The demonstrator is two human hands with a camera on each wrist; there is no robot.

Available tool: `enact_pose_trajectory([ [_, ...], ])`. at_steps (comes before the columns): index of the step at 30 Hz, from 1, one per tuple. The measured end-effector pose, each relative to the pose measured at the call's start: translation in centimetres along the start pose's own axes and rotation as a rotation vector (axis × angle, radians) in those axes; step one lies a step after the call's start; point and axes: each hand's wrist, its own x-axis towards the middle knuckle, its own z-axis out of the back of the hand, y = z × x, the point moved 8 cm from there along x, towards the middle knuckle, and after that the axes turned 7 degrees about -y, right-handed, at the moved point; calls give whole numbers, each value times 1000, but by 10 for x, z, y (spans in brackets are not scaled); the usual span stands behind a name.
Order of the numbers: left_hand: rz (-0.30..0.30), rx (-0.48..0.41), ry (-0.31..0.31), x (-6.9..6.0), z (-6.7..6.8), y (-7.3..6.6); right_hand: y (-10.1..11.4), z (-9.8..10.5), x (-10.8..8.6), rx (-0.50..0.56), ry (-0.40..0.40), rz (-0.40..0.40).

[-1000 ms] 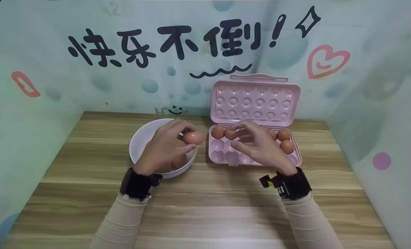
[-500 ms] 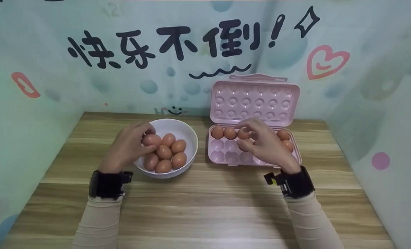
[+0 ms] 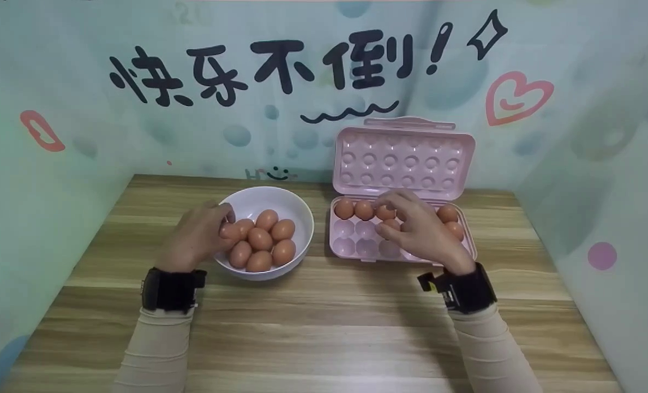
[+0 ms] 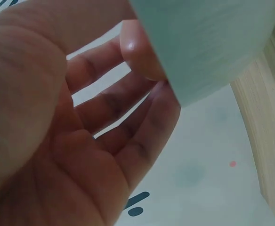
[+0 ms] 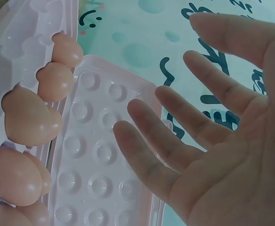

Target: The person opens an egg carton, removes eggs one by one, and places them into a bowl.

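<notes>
In the head view, my left hand (image 3: 193, 237) is at the left rim of the white bowl (image 3: 304, 229), thumb and fingers around a brown egg (image 3: 229, 231). The left wrist view shows that egg (image 4: 140, 52) against the fingertips, partly hidden by the bowl wall (image 4: 208, 47). Several other eggs (image 3: 259, 239) lie in the bowl. My right hand (image 3: 419, 229) hovers over the pink egg carton (image 3: 365, 247), covering part of it. Its fingers are spread and hold nothing in the right wrist view. Brown eggs (image 3: 364, 209) sit in the carton's back row, others further forward.
The carton's lid (image 3: 403, 164) stands raised at the back, near the printed backdrop (image 3: 280, 136). Bowl and carton are side by side with a narrow gap on the wooden table (image 3: 313, 327). Backdrop walls rise along both sides.
My left hand has moved left with an egg, from the bowl's right side to its left rim, and lower. My right hand has shifted slightly right over the carton, staying empty.
</notes>
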Motion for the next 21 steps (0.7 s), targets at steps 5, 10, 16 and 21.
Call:
enact_pose_trajectory([
  [5,1,26,23,1,-4,-1,2,-1,0,5,12,15],
  [10,-54,55,11,1,-5,-5,1,-1,-1,-5,22,24],
  [16,-70,79,11,1,-6,-7,0,0,0,19,16,3],
  [21,-31,41,8,1,-5,-9,-4,3,1,26,-2,7],
])
